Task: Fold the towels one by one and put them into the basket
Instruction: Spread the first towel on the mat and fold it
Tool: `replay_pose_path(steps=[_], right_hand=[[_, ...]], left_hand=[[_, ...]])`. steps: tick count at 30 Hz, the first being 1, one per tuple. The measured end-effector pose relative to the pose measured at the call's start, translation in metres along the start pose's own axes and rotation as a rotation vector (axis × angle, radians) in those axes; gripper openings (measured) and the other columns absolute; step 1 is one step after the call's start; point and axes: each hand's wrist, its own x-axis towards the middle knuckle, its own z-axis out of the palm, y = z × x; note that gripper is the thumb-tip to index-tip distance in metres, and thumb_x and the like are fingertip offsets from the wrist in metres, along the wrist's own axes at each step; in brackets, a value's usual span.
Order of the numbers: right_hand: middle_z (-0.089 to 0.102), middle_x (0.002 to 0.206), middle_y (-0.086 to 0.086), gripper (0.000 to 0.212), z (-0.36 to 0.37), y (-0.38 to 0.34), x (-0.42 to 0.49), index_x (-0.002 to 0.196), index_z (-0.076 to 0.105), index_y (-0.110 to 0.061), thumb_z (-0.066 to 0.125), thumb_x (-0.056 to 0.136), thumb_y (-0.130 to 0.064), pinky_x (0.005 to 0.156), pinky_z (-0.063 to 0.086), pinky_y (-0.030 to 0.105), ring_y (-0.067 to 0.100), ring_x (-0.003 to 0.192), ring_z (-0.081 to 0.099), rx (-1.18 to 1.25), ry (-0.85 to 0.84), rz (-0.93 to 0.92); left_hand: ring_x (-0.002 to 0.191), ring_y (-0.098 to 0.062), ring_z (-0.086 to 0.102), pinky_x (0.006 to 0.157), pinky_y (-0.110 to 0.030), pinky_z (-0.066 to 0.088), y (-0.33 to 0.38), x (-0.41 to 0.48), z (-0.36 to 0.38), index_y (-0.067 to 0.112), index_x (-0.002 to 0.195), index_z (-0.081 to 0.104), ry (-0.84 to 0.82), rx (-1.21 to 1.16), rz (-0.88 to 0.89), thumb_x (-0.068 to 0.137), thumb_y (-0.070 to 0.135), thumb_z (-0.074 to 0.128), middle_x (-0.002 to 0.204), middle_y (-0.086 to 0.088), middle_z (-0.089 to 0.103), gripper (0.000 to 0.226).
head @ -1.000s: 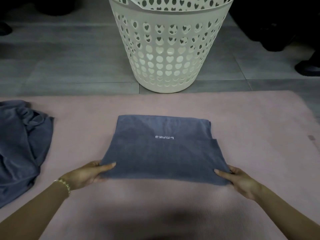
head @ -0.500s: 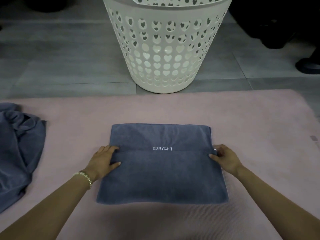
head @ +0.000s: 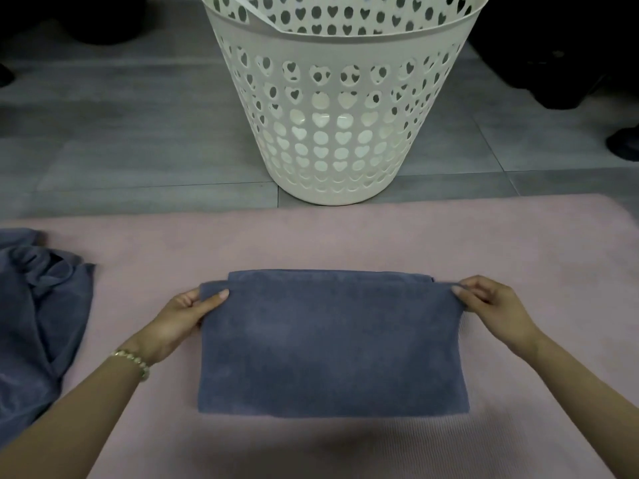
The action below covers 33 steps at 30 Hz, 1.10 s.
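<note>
Left hand (head: 181, 314) and right hand (head: 492, 305) each pinch a far corner of the towel (head: 332, 347), its long axis crosswise, basket (head: 340, 108) straight ahead beyond.

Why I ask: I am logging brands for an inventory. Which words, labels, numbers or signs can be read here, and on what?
No text can be read in this view.
folded towel: plain blue-grey face up, no lettering showing; the left hand and right hand pinch its far corners.
basket: only heart-shaped holes, no label.
crumpled towel and pink mat: no print visible.
</note>
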Motion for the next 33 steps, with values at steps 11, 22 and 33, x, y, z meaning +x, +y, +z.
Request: replay_pose_path(steps=[11, 22, 33], right_hand=[[0.059, 0.073, 0.006, 0.025, 0.053, 0.022, 0.029, 0.069, 0.061, -0.006, 0.065, 0.088, -0.022, 0.065, 0.042, 0.028, 0.023, 0.073, 0.056, -0.306, -0.051, 0.314], [0.060, 0.090, 0.009, 0.031, 0.052, 0.010, 0.023, 0.095, 0.067, 0.004, 0.066, 0.087, -0.027, 0.083, 0.049, 0.036, 0.025, 0.085, 0.055, -0.173, -0.010, 0.409], [0.063, 0.071, 0.009, 0.029, 0.045, 0.051, -0.056, 0.072, 0.058, -0.006, 0.059, 0.092, -0.027, 0.068, 0.047, 0.036, 0.029, 0.071, 0.059, -0.228, -0.044, 0.360]], left_hand=[[0.075, -0.016, 0.062, 0.063, -0.017, 0.051, -0.040, 0.026, 0.017, 0.000, 0.091, 0.069, 0.199, 0.504, 0.005, 0.090, 0.022, 0.062, 0.089, -0.009, 0.070, 0.023], [0.081, -0.023, 0.062, 0.073, -0.029, 0.048, -0.035, 0.019, 0.027, 0.003, 0.091, 0.068, 0.293, 0.459, -0.085, 0.087, 0.029, 0.066, 0.089, -0.009, 0.067, 0.027], [0.065, -0.023, 0.057, 0.060, -0.031, 0.043, -0.081, -0.034, 0.019, 0.013, 0.070, 0.055, 0.304, 0.565, 0.117, 0.096, 0.025, 0.051, 0.067, -0.003, 0.063, 0.028]])
